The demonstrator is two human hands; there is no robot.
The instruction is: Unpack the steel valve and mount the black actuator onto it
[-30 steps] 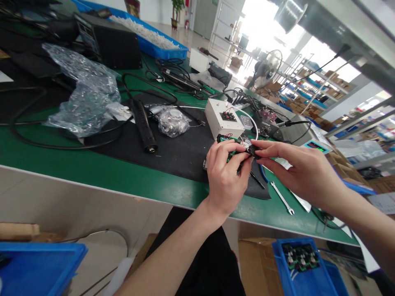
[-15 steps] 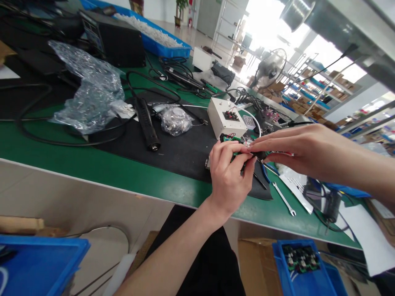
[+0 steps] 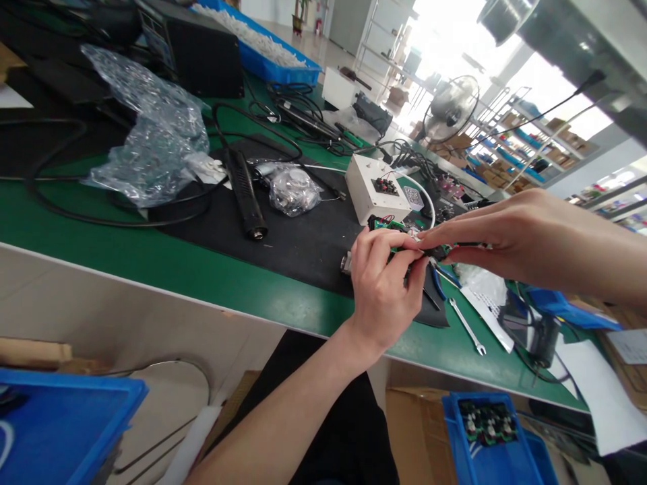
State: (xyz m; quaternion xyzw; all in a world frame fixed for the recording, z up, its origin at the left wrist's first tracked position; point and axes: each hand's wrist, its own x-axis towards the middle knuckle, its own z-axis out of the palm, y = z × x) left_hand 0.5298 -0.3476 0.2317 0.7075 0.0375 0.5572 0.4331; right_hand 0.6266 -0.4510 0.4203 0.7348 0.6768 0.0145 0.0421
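My left hand [image 3: 387, 286] is closed around a small green circuit board assembly [image 3: 387, 223] with thin red wires, held over the black mat [image 3: 313, 249]. The fingers cover most of the board. My right hand [image 3: 485, 232] meets it from the right, thumb and fingers pinched on a small black part [image 3: 435, 252] at the board's edge; its kind is hard to make out. Just behind both hands stands a white box [image 3: 377, 192] with a black terminal panel on top. Blue-handled pliers [image 3: 437, 283] lie below my right hand.
On the mat lie a black handle-shaped tool [image 3: 245, 195] with a cable and a clear bag of parts [image 3: 293, 190]. A wrench [image 3: 468, 328] rests near the bench edge. Bubble wrap [image 3: 146, 141] is at left. A blue bin [image 3: 485, 438] below holds similar assemblies.
The view has shifted slightly, so the bench items sit a little differently in frame. Both hands stay together at the board, with the fingers barely moved.
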